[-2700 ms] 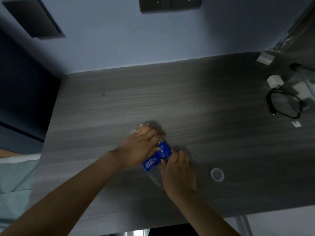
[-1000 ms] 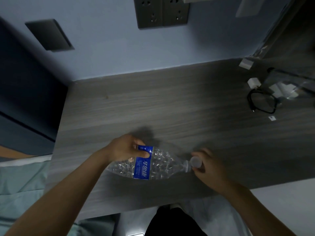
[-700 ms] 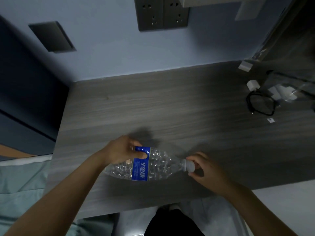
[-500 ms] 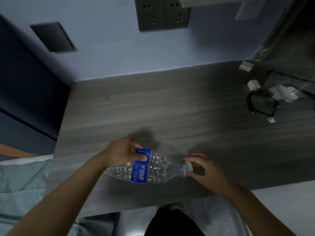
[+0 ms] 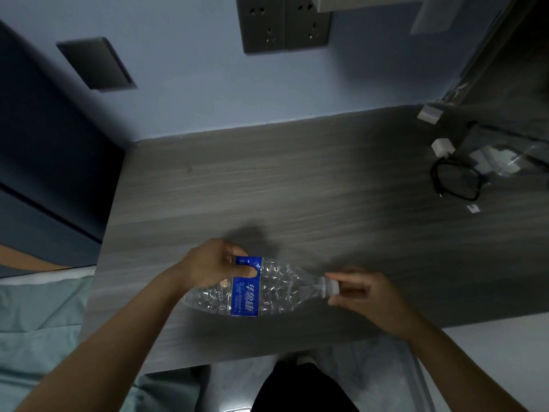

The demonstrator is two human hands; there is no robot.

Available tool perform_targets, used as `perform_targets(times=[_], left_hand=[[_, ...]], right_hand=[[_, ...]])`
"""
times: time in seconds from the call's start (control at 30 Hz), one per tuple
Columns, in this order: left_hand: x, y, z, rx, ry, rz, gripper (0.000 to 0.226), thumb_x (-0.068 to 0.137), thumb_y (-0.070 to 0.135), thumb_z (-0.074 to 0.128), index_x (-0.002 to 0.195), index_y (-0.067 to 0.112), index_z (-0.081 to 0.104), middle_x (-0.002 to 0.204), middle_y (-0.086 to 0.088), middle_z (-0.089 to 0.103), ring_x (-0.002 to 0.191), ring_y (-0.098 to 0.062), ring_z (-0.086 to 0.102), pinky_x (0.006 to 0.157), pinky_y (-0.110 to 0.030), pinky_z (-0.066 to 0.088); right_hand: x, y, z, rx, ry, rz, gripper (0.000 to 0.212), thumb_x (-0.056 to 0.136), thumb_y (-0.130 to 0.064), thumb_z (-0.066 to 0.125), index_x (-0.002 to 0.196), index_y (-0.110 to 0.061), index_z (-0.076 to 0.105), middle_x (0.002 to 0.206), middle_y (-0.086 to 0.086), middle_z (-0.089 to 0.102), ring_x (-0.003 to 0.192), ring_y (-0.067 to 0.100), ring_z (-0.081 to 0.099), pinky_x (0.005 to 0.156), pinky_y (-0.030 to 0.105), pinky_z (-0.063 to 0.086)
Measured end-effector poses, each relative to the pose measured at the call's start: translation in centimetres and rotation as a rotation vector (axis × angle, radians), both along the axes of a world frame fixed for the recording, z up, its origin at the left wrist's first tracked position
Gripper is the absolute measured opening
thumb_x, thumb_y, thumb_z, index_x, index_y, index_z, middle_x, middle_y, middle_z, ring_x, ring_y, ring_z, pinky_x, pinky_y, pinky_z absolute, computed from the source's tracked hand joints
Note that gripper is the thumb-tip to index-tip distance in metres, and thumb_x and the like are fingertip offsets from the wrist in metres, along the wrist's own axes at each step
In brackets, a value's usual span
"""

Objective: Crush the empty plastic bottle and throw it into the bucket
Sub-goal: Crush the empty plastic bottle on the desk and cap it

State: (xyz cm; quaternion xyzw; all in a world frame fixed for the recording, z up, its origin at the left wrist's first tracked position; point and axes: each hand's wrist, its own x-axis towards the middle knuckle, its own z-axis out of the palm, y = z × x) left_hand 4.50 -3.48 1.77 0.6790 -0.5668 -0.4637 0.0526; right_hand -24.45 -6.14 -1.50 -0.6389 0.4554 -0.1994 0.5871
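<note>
A crumpled clear plastic bottle point(image 5: 276, 291) with a blue label lies sideways just above the near part of the grey wooden table point(image 5: 312, 179), neck pointing right. My left hand point(image 5: 212, 264) grips its body at the label. My right hand point(image 5: 361, 292) pinches the white cap point(image 5: 331, 285) on the neck between thumb and fingers. No bucket is in view.
A black coiled cable point(image 5: 457, 182) and white chargers point(image 5: 442, 147) lie at the table's far right. Wall sockets point(image 5: 283, 23) sit above the table. A pale green bed cover point(image 5: 35, 325) is at the left, and floor shows below the table's near edge.
2.7 s ago both hands pressed the bottle flat on the table with the cap lying loose. Now the bottle is lifted and the cap sits on its neck under my right fingers.
</note>
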Motion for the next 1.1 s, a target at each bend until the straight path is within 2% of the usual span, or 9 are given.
perform_targets(times=[0.13,0.33,0.47,0.57,0.67,0.77,0.9,0.97,1.1], left_hand=[[0.0,0.1,-0.2,0.005,0.02,0.014,0.013,0.074,0.038,0.071,0.081,0.027,0.071,0.079,-0.002,0.074,0.079,-0.026,0.07,0.08,-0.049,0.055],[0.0,0.2,0.0,-0.014,-0.004,-0.012,0.005,0.075,0.039,0.069,0.075,0.035,0.068,0.079,0.006,0.073,0.077,-0.013,0.067,0.084,-0.046,0.052],[-0.2,0.2,0.3,-0.044,-0.043,-0.031,0.005,0.077,0.04,0.067,0.077,0.036,0.065,0.078,0.007,0.07,0.076,-0.014,0.066,0.083,-0.042,0.051],[-0.3,0.5,0.4,-0.068,-0.074,-0.04,0.011,0.078,0.042,0.066,0.084,0.032,0.067,0.079,0.007,0.069,0.077,-0.012,0.065,0.082,-0.038,0.049],[-0.3,0.8,0.4,-0.079,-0.073,-0.024,0.008,0.078,0.041,0.066,0.081,0.034,0.065,0.081,0.004,0.071,0.08,-0.017,0.067,0.083,-0.039,0.05],[-0.1,0.9,0.2,-0.055,-0.013,0.012,0.009,0.079,0.035,0.067,0.083,0.027,0.066,0.077,0.001,0.07,0.077,-0.022,0.069,0.072,-0.038,0.053],[0.1,1.0,0.0,0.008,0.035,0.033,0.007,0.08,0.031,0.067,0.077,0.025,0.067,0.067,0.006,0.067,0.057,0.0,0.061,0.054,-0.011,0.045],[0.1,1.1,-0.1,0.027,0.03,0.031,0.011,0.081,0.031,0.066,0.08,0.02,0.069,0.067,0.004,0.067,0.054,0.002,0.059,0.049,-0.004,0.041],[-0.3,1.4,-0.2,0.013,0.043,0.063,0.006,0.079,0.03,0.068,0.075,0.027,0.068,0.064,0.005,0.067,0.056,-0.006,0.06,0.055,-0.017,0.045]], right_hand=[[0.2,0.3,0.0,0.027,-0.04,-0.042,0.048,0.062,0.002,0.077,0.089,-0.036,0.067,0.091,0.007,0.069,0.073,-0.004,0.063,0.072,0.008,0.05],[0.5,0.6,-0.1,-0.013,-0.02,-0.033,0.042,0.064,-0.003,0.077,0.092,-0.033,0.068,0.079,-0.013,0.068,0.07,-0.01,0.06,0.07,0.005,0.046],[0.9,0.7,-0.4,0.272,-0.198,-0.138,0.035,0.074,0.01,0.062,0.103,-0.011,0.063,0.06,-0.009,0.073,0.061,0.004,0.067,0.063,0.015,0.056],[1.1,0.8,-0.1,0.375,-0.241,-0.179,0.019,0.079,0.007,0.057,0.086,-0.007,0.067,0.054,-0.003,0.071,0.056,0.01,0.068,0.058,0.02,0.058],[1.2,0.8,0.0,0.376,-0.23,-0.188,0.014,0.08,0.0,0.059,0.078,-0.009,0.069,0.055,-0.002,0.07,0.056,0.01,0.067,0.059,0.022,0.059],[1.4,0.9,-0.1,0.318,-0.262,-0.225,0.018,0.078,0.004,0.06,0.086,-0.009,0.07,0.058,-0.004,0.072,0.058,0.005,0.066,0.057,0.018,0.057],[1.1,1.2,-0.4,0.099,-0.184,-0.173,0.038,0.065,0.003,0.074,0.083,-0.03,0.072,0.077,-0.015,0.072,0.073,-0.005,0.064,0.07,0.007,0.049],[0.8,1.2,-0.3,0.078,-0.175,-0.143,0.04,0.061,0.0,0.077,0.082,-0.034,0.073,0.082,-0.016,0.072,0.078,-0.006,0.064,0.072,0.006,0.048],[0.7,1.1,-0.3,0.171,-0.184,-0.125,0.037,0.066,0.0,0.073,0.084,-0.032,0.072,0.071,-0.018,0.074,0.072,-0.004,0.066,0.067,0.007,0.05]])
